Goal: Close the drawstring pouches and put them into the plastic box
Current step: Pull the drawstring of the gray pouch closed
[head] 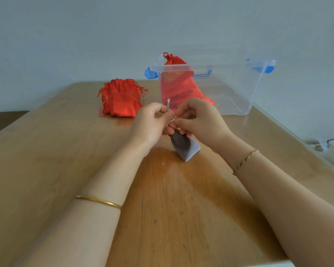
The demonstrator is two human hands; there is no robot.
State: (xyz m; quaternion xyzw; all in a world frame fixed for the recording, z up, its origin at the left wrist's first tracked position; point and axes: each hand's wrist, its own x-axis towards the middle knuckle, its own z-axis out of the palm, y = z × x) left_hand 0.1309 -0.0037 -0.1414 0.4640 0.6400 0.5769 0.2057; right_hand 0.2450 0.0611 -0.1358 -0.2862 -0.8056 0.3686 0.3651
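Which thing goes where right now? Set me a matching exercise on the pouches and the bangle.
Things:
1. grey pouch
2. pile of red pouches
3. cinched red pouch
4. gold bangle

Places:
A. inside the plastic box
B. on the left forearm
C. on the table, left of the box
D. held by the left hand and right hand

Pairs: 1-D, 2-C, 3-A, 4-B.

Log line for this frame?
closing | left hand pinches cord, right hand grips grey pouch | red pouch in box | red pouches on table
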